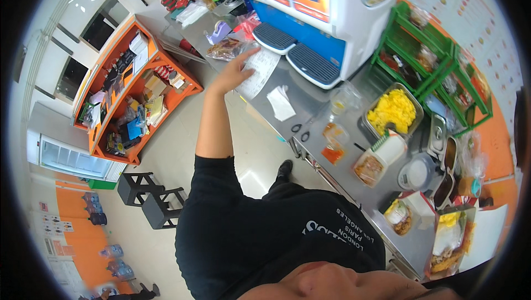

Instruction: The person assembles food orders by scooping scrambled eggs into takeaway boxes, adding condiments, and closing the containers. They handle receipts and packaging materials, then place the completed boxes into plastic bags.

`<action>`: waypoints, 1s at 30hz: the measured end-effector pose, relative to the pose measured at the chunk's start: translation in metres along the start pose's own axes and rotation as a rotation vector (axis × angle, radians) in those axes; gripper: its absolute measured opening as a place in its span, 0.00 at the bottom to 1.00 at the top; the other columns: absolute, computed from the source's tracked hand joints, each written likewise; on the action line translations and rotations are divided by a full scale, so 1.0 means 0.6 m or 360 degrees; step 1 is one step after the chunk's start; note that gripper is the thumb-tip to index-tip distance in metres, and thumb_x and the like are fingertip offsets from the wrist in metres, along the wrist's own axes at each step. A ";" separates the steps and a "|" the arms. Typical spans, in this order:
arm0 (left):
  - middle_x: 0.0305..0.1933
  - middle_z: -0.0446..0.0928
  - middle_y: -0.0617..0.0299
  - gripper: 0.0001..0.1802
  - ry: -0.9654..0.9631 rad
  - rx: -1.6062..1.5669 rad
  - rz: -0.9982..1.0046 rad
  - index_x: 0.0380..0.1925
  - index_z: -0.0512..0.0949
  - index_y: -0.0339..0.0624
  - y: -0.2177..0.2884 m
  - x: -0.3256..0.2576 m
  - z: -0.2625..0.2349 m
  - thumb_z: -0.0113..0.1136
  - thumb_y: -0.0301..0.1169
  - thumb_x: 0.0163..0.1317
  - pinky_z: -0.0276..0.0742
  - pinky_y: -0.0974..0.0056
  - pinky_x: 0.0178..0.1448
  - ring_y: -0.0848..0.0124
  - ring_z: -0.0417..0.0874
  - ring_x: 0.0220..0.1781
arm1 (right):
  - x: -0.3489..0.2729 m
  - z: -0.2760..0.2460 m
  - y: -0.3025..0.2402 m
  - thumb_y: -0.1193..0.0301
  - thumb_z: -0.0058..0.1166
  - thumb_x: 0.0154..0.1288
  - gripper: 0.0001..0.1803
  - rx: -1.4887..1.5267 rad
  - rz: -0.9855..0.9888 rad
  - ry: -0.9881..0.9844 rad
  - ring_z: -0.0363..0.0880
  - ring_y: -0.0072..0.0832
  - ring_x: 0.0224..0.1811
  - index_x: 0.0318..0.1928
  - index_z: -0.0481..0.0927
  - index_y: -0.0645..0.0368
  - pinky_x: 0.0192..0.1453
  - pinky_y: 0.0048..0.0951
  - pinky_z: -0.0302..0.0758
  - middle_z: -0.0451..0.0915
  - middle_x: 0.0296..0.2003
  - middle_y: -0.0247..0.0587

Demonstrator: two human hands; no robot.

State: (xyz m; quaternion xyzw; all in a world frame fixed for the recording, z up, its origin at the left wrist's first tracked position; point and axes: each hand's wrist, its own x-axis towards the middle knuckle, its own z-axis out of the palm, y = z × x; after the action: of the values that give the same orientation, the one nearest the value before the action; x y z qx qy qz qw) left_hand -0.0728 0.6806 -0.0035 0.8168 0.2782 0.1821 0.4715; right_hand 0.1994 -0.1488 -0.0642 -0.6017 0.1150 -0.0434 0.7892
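Note:
My left hand [235, 73] reaches out over the steel counter [265, 109] with its fingers apart and one finger stretched forward. It is at a white sheet of paper [262, 74] with writing on it, over its left edge; I cannot tell whether the fingertips press on it. The hand holds nothing that shows. Beyond the fingers lies a clear plastic bag with brown contents [224, 49], near a purple tape dispenser [219, 33]. A smaller folded white paper [281, 103] lies nearer to me, followed by scissors [301, 129]. My right hand is out of view.
A white-and-blue drink dispenser with black drip trays [313, 65] stands behind the paper. Rightward are a steel pan of yellow scrambled egg [391, 110], sauce bags [333, 142], open food boxes [399, 217] and green racks [415, 45]. Left are orange shelves [141, 92] and black stools [160, 209].

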 end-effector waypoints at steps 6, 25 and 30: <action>0.75 0.68 0.58 0.39 -0.0022 -0.0327 -0.0026 0.74 0.67 0.52 -0.303 0.075 -0.087 0.57 0.18 0.61 0.65 0.61 0.75 0.66 0.69 0.73 | -0.123 0.322 0.083 0.60 0.57 0.71 0.36 0.0081 0.0276 -0.0420 0.75 0.41 0.65 0.73 0.62 0.59 0.65 0.50 0.76 0.71 0.66 0.49; 0.62 0.66 0.48 0.37 -0.0043 0.0177 -0.0514 0.64 0.78 0.63 -0.559 -0.011 -0.096 0.58 0.21 0.52 0.74 0.57 0.69 0.51 0.74 0.64 | -0.454 1.271 0.712 0.57 0.59 0.70 0.39 -0.0506 0.1030 -0.1852 0.70 0.42 0.68 0.74 0.54 0.52 0.60 0.51 0.79 0.68 0.67 0.44; 0.64 0.64 0.49 0.38 -0.0011 0.0176 -0.0502 0.65 0.76 0.63 -0.545 0.001 -0.080 0.58 0.20 0.52 0.74 0.59 0.69 0.50 0.75 0.63 | -0.450 1.294 0.822 0.47 0.54 0.74 0.37 -0.0719 0.0653 -0.1744 0.72 0.45 0.67 0.74 0.52 0.38 0.58 0.54 0.77 0.66 0.69 0.45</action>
State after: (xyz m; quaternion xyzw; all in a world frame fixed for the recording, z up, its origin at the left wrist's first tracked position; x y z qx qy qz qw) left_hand -0.1914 0.8440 -0.2650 0.7883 0.4109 0.0875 0.4495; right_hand 0.0846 0.7710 -0.3090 -0.6542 -0.1868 0.4493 0.5791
